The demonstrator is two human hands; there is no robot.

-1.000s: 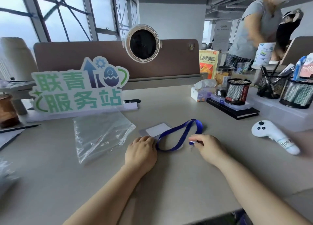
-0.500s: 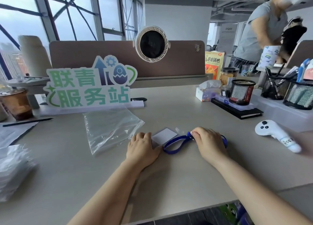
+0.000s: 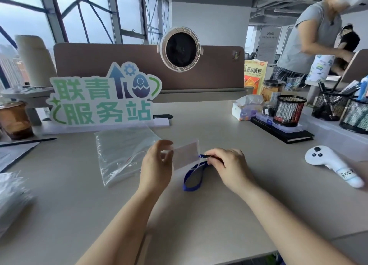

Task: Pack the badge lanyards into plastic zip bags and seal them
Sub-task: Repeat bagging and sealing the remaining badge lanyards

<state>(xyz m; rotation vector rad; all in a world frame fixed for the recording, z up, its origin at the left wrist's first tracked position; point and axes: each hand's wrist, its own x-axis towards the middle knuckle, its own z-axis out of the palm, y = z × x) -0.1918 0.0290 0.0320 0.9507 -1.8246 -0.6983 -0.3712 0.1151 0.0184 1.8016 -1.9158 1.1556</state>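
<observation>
My left hand pinches the left edge of a clear badge holder and holds it lifted off the desk. My right hand pinches the folded blue lanyard near its clip end, just right of the badge holder. The lanyard's loop hangs down and rests on the desk between my hands. An empty clear zip bag lies flat on the desk to the left of my left hand.
A green and white standing sign is behind the bag. A white controller lies at right. Mesh pen cups, a tissue box and a black notebook sit at back right. More plastic bags lie at far left. A person stands at top right.
Both hands rose from the desk. The left hand picked up the badge holder, and the right hand folded the lanyard shorter and gathered it toward the badge.
</observation>
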